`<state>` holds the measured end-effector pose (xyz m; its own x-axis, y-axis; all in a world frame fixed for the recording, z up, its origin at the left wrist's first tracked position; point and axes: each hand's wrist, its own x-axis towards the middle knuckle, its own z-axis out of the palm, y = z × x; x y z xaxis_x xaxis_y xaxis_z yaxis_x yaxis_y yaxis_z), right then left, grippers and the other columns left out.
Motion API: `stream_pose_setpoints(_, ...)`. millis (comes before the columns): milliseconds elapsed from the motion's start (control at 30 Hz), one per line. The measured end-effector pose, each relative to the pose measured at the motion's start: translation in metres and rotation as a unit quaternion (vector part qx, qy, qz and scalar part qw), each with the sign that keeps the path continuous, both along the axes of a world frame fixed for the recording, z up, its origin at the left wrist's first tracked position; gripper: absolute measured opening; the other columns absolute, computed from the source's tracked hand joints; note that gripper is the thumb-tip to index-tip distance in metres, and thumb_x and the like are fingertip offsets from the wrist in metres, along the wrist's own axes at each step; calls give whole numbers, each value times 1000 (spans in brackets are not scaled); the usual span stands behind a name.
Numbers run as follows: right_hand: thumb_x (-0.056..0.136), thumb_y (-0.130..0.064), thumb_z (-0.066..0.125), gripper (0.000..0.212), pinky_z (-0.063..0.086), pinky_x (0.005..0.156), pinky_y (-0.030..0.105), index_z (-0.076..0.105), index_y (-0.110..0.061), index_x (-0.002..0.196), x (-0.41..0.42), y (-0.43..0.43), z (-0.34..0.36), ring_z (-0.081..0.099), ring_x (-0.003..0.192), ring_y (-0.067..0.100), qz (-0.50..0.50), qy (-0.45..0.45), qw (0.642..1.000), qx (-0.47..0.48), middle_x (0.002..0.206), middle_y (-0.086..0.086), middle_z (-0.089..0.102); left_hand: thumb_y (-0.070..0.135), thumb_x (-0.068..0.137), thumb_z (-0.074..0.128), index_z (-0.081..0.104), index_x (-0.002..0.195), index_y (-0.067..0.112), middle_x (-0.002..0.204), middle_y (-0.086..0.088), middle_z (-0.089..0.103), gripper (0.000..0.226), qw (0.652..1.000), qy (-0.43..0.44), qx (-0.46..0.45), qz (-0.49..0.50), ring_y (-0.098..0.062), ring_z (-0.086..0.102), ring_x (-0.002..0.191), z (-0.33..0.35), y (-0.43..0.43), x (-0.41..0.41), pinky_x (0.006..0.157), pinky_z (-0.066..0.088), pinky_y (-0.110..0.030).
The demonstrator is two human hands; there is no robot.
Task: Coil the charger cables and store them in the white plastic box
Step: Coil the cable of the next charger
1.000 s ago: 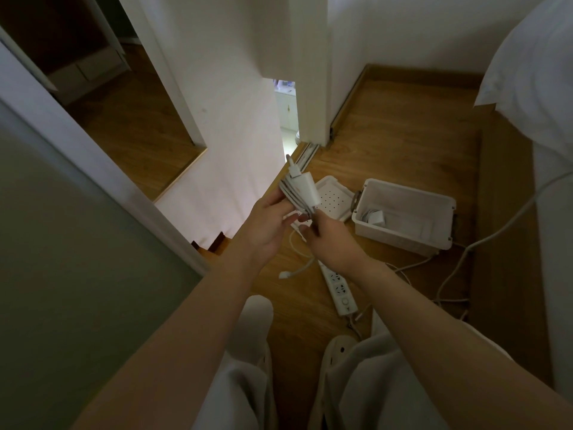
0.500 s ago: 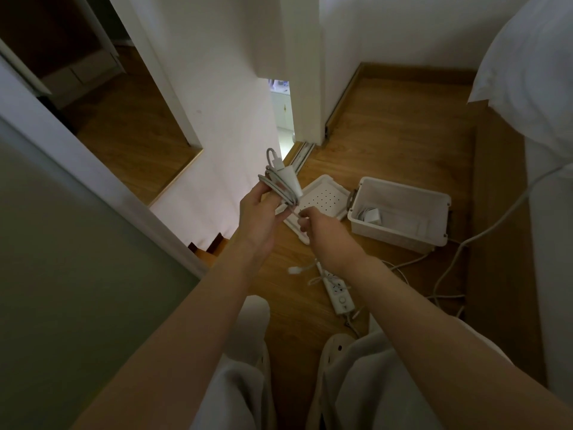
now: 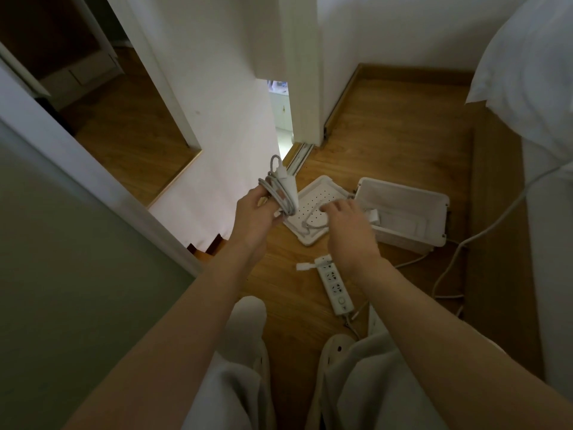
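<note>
My left hand [image 3: 254,212] is curled round the charger [image 3: 286,187], brick pointing up and away from me, with several grey loops of its cable bunched against my palm. My right hand [image 3: 347,231] reaches forward, fingers fairly straight; the loose tail [image 3: 305,226] curves down from near its fingertips, but the dim view doesn't show me whether I'm pinching it. The white plastic box [image 3: 409,235] sits open on the floor to the right of and beyond both hands, its long side running away to the right, so my right hand is nearer. Its perforated lid [image 3: 313,193] lies flat just beside it, below the gap between my hands. A power strip [image 3: 336,285] lies under my right wrist, where the hanging tail might snag.
</note>
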<state>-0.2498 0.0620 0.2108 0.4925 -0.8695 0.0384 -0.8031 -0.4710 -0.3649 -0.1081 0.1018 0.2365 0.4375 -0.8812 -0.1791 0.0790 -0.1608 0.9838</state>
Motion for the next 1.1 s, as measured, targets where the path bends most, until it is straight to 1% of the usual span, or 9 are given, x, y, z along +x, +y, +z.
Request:
stream_pose_setpoints(133, 87, 3, 53, 56, 49, 82, 21, 29, -11, 136, 29, 25, 1, 53, 103, 14, 18, -268, 941, 206, 116, 0, 49, 3, 94, 51, 55, 128, 11, 124, -9, 59, 35, 1000, 18, -9, -10, -21, 59, 110, 3, -1, -11, 77, 58, -26)
stream_pose_setpoints(233, 91, -4, 54, 34, 46, 60, 13, 36, -7, 119, 33, 23, -3, 56, 79, 12, -3, -320, 920, 226, 93, -1, 55, 0, 94, 50, 54, 129, 9, 121, -9, 61, 37, 1000, 13, -20, -21, -19, 62, 103, 6, 0, -15, 76, 58, -27)
stream_pose_setpoints(333, 93, -4, 49, 27, 42, 57, 21, 39, -8, 118, 25, 17, -5, 52, 70, 11, -1, -281, 938, 201, 78, -4, 52, -1, 93, 51, 55, 127, 11, 119, -7, 61, 37, 999, -1, -29, -32, -18, 61, 106, 6, 1, -13, 79, 57, -27)
stream_pose_setpoints(500, 92, -7, 51, 20, 46, 75, 27, 54, -17, 109, 18, 13, -13, 57, 87, 14, 24, -107, 984, 142, 93, -5, 59, 4, 93, 54, 60, 111, 17, 118, -8, 59, 23, 998, -48, -42, -10, -10, 62, 98, 0, -1, -8, 74, 56, -21)
stream_pose_setpoints(667, 95, -28, 50, 18, 47, 87, 35, 57, -18, 108, 22, 16, -5, 61, 92, 19, 36, -52, 994, 89, 100, -2, 64, 15, 95, 54, 56, 103, 19, 109, 0, 48, 9, 953, -300, -39, 31, -5, 54, 90, -12, -11, -3, 75, 48, -12)
stream_pose_setpoints(800, 100, -29, 37, 26, 39, 90, 38, 56, -13, 108, 27, 18, -3, 60, 92, 23, 29, -9, 997, 67, 101, 4, 64, 5, 96, 48, 54, 110, 7, 104, 4, 41, 16, 930, -366, -22, 23, 2, 49, 84, -23, -15, -9, 66, 38, 4)
stream_pose_setpoints(933, 96, -13, 40, 22, 37, 85, 34, 55, -12, 112, 26, 18, -5, 59, 98, 24, 33, 65, 995, 71, 107, 6, 62, 10, 98, 44, 50, 101, 20, 94, 12, 46, 12, 896, -440, -43, -41, 16, 50, 82, -30, -14, -14, 62, 40, 0)
stream_pose_setpoints(1033, 96, -13, 41, 23, 40, 78, 31, 57, -11, 112, 20, 13, -8, 59, 101, 25, 31, 100, 989, 106, 109, 8, 62, 25, 99, 42, 49, 94, 31, 103, 4, 53, 11, 854, -515, -50, -59, -2, 57, 93, -35, -16, -16, 69, 49, -16)
stream_pose_setpoints(1100, 96, -16, 42, 24, 41, 77, 31, 60, -13, 112, 16, 8, -8, 60, 99, 24, 29, 121, 985, 115, 107, 7, 64, 25, 99, 42, 51, 100, 26, 110, -1, 52, 9, 863, -498, -37, -75, -15, 55, 99, -40, -15, -12, 78, 50, -27)
